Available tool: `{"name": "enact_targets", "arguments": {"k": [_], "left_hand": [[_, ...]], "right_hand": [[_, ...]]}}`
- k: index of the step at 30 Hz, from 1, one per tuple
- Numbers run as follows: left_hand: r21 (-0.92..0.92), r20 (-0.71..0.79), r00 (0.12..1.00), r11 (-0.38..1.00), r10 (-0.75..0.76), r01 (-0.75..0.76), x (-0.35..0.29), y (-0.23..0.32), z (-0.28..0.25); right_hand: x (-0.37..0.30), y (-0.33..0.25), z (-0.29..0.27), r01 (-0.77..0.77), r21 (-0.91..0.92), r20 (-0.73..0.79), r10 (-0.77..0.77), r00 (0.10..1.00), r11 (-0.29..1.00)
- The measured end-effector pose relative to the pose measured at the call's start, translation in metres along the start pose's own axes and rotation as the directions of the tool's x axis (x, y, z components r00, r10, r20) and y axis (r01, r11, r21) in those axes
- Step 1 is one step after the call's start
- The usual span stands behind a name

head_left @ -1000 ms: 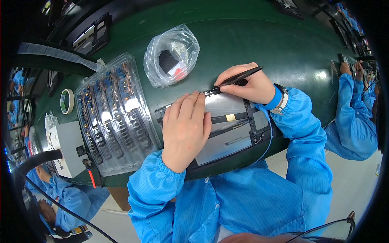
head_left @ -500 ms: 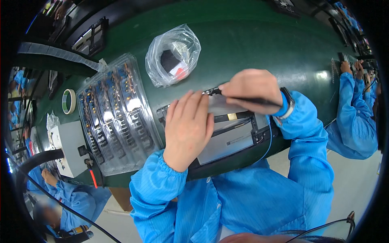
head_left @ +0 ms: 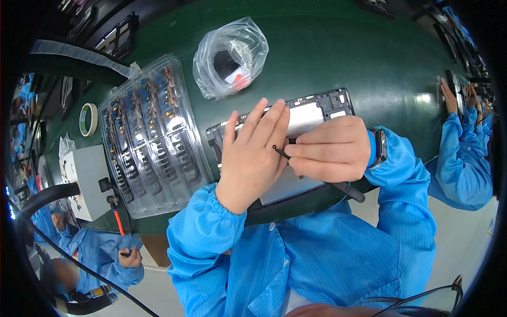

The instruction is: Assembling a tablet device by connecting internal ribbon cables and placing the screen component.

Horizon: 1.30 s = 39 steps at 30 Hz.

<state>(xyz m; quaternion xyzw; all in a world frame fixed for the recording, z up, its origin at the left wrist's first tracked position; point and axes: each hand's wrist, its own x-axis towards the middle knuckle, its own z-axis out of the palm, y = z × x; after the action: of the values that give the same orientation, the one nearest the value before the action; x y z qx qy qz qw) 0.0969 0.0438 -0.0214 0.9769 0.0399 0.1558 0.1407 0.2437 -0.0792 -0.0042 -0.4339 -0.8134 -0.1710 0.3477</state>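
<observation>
In front of me on the green bench lies an opened tablet-like device [head_left: 306, 116], with a black frame and silver plates inside. My left hand [head_left: 251, 153] rests flat across its left part, palm down with fingers stretched out. My right hand [head_left: 332, 149] is closed round a slim black hand tool [head_left: 348, 192]. The tool's broad end sticks out below the hand. A thin dark piece with a small ring end shows between my two hands; I cannot tell whether it belongs to the tool. The spot under my right fingertips is hidden.
Left of the device lies a clear plastic tray [head_left: 182, 134] of small circuit parts. Beyond it stand a tape roll [head_left: 88, 120] and a white box [head_left: 92, 182] with a hose. A clear plastic bag [head_left: 256, 50] sits behind the device. Co-workers in blue sit at both sides.
My right hand has moved from the device's far edge toward me, to its middle, and the tool has swung down. The device's far right part now shows. My left hand remains flat on it.
</observation>
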Motion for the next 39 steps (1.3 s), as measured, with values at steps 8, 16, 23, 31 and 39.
{"name": "enact_targets", "arguments": {"k": [8, 16, 23, 31, 39], "left_hand": [[0.003, -0.01, 1.0, 1.0, -0.018, 0.018, 0.0, 0.002, -0.001], [-0.011, -0.158, 0.987, 1.0, 0.009, -0.01, -0.003, 0.0, -0.001], [-0.138, -0.309, 0.951, 0.988, 0.02, -0.066, -0.003, 0.002, -0.006], [-0.115, -0.311, 0.95, 0.992, 0.019, -0.058, -0.004, -0.001, -0.002], [-0.065, -0.144, 0.984, 0.993, -0.109, 0.1, -0.002, 0.001, 0.001]], "right_hand": [[0.002, 0.005, -0.006, -0.115, 0.146, 0.093, 0.103, 0.99, 0.983], [0.011, -0.009, -0.015, -0.583, 0.788, 0.428, 0.856, 0.29, -0.196], [-0.005, -0.002, -0.008, -0.181, 0.731, 0.681, 0.683, 0.264, -0.658], [-0.008, 0.002, -0.007, -0.111, 0.741, 0.657, 0.683, 0.32, -0.662], [-0.006, 0.023, -0.011, -0.716, 0.698, 0.318, 0.898, 0.305, -0.004]]}}
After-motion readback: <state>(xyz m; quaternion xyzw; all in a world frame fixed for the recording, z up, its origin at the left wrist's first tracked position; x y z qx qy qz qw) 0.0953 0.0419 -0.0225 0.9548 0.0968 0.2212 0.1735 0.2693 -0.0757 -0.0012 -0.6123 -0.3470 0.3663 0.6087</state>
